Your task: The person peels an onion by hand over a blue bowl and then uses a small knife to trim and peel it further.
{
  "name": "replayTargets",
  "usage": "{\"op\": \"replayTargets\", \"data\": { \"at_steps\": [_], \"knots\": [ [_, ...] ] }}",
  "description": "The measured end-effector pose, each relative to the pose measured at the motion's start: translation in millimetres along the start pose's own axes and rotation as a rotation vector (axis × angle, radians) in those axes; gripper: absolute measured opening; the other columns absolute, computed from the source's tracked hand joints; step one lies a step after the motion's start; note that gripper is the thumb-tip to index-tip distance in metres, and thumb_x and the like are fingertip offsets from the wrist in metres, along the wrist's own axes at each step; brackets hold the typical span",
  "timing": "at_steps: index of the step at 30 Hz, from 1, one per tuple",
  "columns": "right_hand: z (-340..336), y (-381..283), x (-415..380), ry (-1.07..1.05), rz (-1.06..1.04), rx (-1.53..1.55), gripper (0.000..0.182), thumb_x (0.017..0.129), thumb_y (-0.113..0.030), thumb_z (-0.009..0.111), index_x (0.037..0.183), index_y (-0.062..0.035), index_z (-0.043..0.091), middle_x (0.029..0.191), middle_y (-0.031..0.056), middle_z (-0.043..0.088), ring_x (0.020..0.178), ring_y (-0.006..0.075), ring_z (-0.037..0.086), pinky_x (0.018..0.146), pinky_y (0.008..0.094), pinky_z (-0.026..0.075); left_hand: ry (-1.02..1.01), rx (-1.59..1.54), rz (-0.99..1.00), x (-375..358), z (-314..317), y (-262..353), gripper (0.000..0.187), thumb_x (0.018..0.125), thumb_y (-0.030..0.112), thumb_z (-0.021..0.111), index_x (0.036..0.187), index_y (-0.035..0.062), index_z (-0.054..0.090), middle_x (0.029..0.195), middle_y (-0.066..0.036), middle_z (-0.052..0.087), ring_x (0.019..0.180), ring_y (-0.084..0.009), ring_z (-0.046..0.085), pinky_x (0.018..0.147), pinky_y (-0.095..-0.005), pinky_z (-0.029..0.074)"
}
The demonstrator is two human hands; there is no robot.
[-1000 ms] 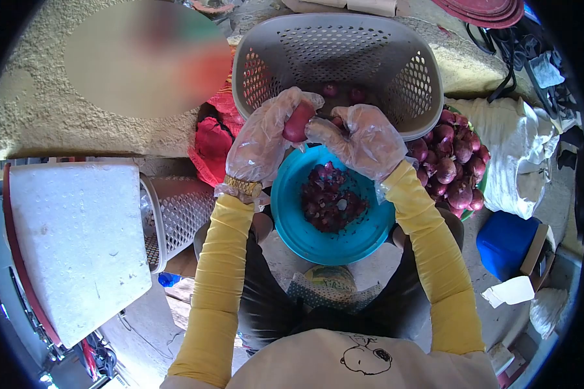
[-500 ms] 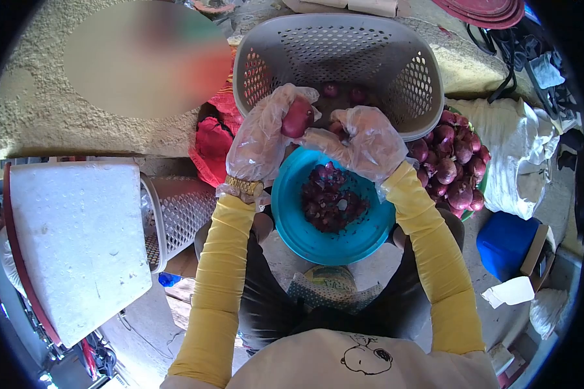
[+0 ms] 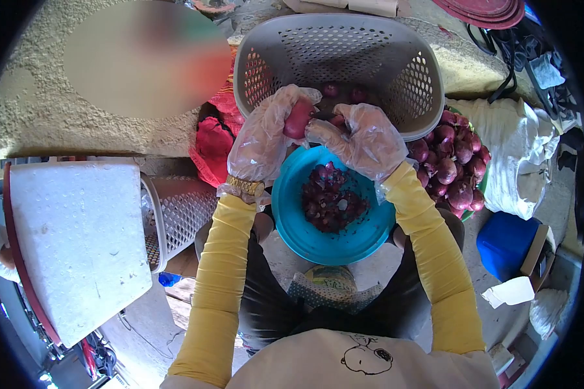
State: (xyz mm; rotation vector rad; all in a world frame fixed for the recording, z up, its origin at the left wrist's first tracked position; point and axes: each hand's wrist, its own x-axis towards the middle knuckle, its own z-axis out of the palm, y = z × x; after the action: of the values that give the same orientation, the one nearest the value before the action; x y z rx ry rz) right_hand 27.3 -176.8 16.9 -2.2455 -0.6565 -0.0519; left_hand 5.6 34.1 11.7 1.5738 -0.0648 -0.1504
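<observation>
Since half a second ago the right hand point(image 3: 363, 139) has closed back onto the onion point(image 3: 297, 118) gripped in the left hand point(image 3: 263, 139), peeling goes on over the one blue bowl point(image 3: 292, 217) of skins, below one basket point(image 3: 337, 39) holding at least two onions.

Two hands in clear plastic gloves, the left hand point(image 3: 263, 139) and the right hand point(image 3: 363, 139), share one red onion point(image 3: 297, 118) at the upper middle of the frame. Below them sits one blue bowl point(image 3: 363, 236) of peelings. There are two perforated baskets: one grey basket point(image 3: 344, 42) at the top, with about three onions visible inside (others may be hidden), and one white basket point(image 3: 182, 214) at the left. One heap of red onions point(image 3: 451, 168) lies at the right, too many to count. One white foam box point(image 3: 78, 246) stands at the left.
</observation>
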Motion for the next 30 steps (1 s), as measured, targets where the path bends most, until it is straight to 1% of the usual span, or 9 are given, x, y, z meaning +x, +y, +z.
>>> {"op": "replayTargets", "data": {
  "at_steps": [7,8,9,10,11,12,22,27,30],
  "knots": [
    [0,-9,1,-0.071,0.114,0.193,0.06,0.089,-0.054,0.076,0.092,0.0057,0.072,0.066,0.0203,0.061,0.058,0.032,0.055,0.061,0.043,0.047,-0.051,-0.234,-0.029,-1,-1,2,0.061,0.104,0.054,0.055,0.129,-0.001,0.061,0.114,-0.01,0.069,0.091,-0.0158,0.066,0.075,-0.0304,0.053],
    [1,-9,1,-0.065,0.122,0.208,0.058,0.09,-0.053,0.076,0.09,0.0049,0.072,0.065,0.0197,0.061,0.058,0.0317,0.055,0.061,0.043,0.047,-0.067,-0.066,0.034,-1,-2,0,0.041,0.098,0.028,0.059,0.131,0.0027,0.06,0.114,-0.011,0.066,0.092,-0.0189,0.066,0.074,-0.0301,0.056],
    [1,-9,1,-0.058,0.131,0.223,0.056,0.091,-0.052,0.075,0.089,0.0041,0.072,0.064,0.0191,0.06,0.057,0.0314,0.054,0.061,0.0431,0.046,-0.082,0.103,0.096,-1,-2,3,0.04,0.092,0.002,0.063,0.132,0.0064,0.059,0.114,-0.012,0.063,0.093,-0.022,0.066,0.072,-0.0297,0.058],
    [2,-9,1,-0.058,0.13,0.223,0.056,0.091,-0.052,0.075,0.089,0.0041,0.072,0.064,0.0191,0.06,0.057,0.0314,0.054,0.061,0.0431,0.046,-0.082,0.103,0.096,-1,0,5,0.04,0.092,0.002,0.063,0.132,0.0064,0.059,0.114,-0.012,0.063,0.093,-0.022,0.066,0.072,-0.0297,0.058],
    [2,-8,1,-0.059,0.127,0.231,0.055,0.092,-0.051,0.075,0.087,0.0032,0.072,0.064,0.0191,0.06,0.057,0.0317,0.052,0.06,0.0431,0.046,-0.057,0.093,0.055,-2,2,8,0.041,0.099,0.028,0.058,0.131,0.0027,0.06,0.116,-0.011,0.065,0.094,-0.0186,0.065,0.073,-0.0299,0.055],
    [2,-8,1,-0.059,0.125,0.239,0.054,0.092,-0.051,0.074,0.086,0.0023,0.072,0.064,0.0191,0.059,0.057,0.0321,0.05,0.06,0.0432,0.045,-0.033,0.083,0.014,-3,4,12,0.06,0.105,0.054,0.053,0.129,-0.001,0.061,0.117,-0.011,0.067,0.094,-0.0152,0.064,0.075,-0.0301,0.052],
    [4,-5,0,-0.076,0.113,0.187,0.054,0.093,-0.053,0.072,0.085,0.0,0.073,0.064,0.0191,0.057,0.057,0.0339,0.046,0.06,0.0433,0.045,-0.054,0.122,0.085,-4,6,8,0.059,0.108,0.05,0.049,0.132,-0.0026,0.058,0.111,-0.009,0.066,0.097,-0.0149,0.063,0.082,-0.0288,0.053],
    [6,4,-5,-0.01,-0.165,-0.021,0.054,0.089,-0.054,0.077,0.088,0.0003,0.074,0.069,0.0191,0.063,0.062,0.0324,0.06,0.063,0.0419,0.049,0.012,-0.015,0.061,-4,5,2,0.054,0.108,0.046,0.051,0.128,-0.0025,0.061,0.116,-0.011,0.067,0.103,-0.0197,0.064,0.095,-0.0331,0.052],
    [-1,-5,-4,-0.015,-0.031,0.067,0.06,0.085,-0.056,0.079,0.091,0.0032,0.072,0.074,0.02,0.067,0.065,0.0318,0.064,0.064,0.0415,0.051,0.015,0.072,0.067,-4,5,7,0.054,0.107,0.047,0.052,0.128,-0.002,0.061,0.12,-0.012,0.066,0.107,-0.0196,0.063,0.095,-0.0332,0.052]
  ]
}}
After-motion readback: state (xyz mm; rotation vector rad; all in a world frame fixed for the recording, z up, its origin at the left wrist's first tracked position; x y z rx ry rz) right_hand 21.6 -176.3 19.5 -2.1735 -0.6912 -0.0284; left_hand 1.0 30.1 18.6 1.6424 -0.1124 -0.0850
